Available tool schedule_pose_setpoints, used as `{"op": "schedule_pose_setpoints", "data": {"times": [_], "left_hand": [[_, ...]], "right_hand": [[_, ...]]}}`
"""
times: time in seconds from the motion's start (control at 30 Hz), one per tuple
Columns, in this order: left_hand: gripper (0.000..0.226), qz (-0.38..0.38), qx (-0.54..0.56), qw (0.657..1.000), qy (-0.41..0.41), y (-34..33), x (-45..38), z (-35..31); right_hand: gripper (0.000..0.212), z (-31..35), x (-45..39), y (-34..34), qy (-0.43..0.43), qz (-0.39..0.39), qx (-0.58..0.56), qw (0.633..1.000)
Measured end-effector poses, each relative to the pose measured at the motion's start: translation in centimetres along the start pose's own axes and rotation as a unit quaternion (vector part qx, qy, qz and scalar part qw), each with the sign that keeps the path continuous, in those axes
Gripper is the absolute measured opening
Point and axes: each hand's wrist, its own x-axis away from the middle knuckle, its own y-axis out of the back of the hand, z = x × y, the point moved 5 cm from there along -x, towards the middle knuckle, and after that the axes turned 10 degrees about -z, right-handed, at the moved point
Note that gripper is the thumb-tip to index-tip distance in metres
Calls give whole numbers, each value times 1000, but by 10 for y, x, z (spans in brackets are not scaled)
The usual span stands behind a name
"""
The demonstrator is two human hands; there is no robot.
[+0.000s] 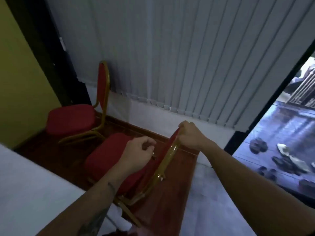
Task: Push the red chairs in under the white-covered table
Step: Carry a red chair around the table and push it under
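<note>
The right hand (190,136) forms the working grip: its fingers are wrapped tight around the top of the backrest of the near red chair (109,155), where the red pad meets the gold frame (167,159). The left hand (138,153) hovers just over the seat side of the backrest with its fingers loosely curled; whether it touches the frame cannot be told, and it holds nothing. The chair appears tipped, its backrest leaning away from the tabletop (25,183), whose white cover fills the lower left. To complete the step well, set all legs flat on the brown floor strip (170,201) first, place the left hand on the opposite side of the backrest top, then push evenly with both hands so the seat travels straight beneath the cover without snagging the cloth. The far red chair (71,119) stands near the grey blinds (187,57), well apart from the tabletop, and remains to be pushed in.
</note>
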Motion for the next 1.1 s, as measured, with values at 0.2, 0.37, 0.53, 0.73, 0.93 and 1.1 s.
{"op": "schedule_pose_setpoints", "data": {"times": [0.2, 0.37, 0.53, 0.73, 0.93, 1.1], "left_hand": [[55, 141, -57, 988, 40, -60, 2, 24], [106, 269, -177, 942, 97, -94, 20, 71], [70, 233, -157, 950, 133, -87, 24, 82], [72, 233, -159, 947, 156, -81, 29, 84], [40, 209, -158, 953, 156, -51, 20, 83], [11, 185, -167, 955, 164, -37, 0, 76]], "right_hand": [[20, -16, 19, -21, -184, 52, -192, 963], [62, -12, 23, -53, -281, 82, -282, 914], [70, -12, 20, -68, -300, 62, -348, 886], [59, -9, 26, -97, -334, 56, -447, 828], [52, 20, 16, -100, -282, 64, -441, 850], [50, 37, -13, -96, -248, 74, -436, 862]]}}
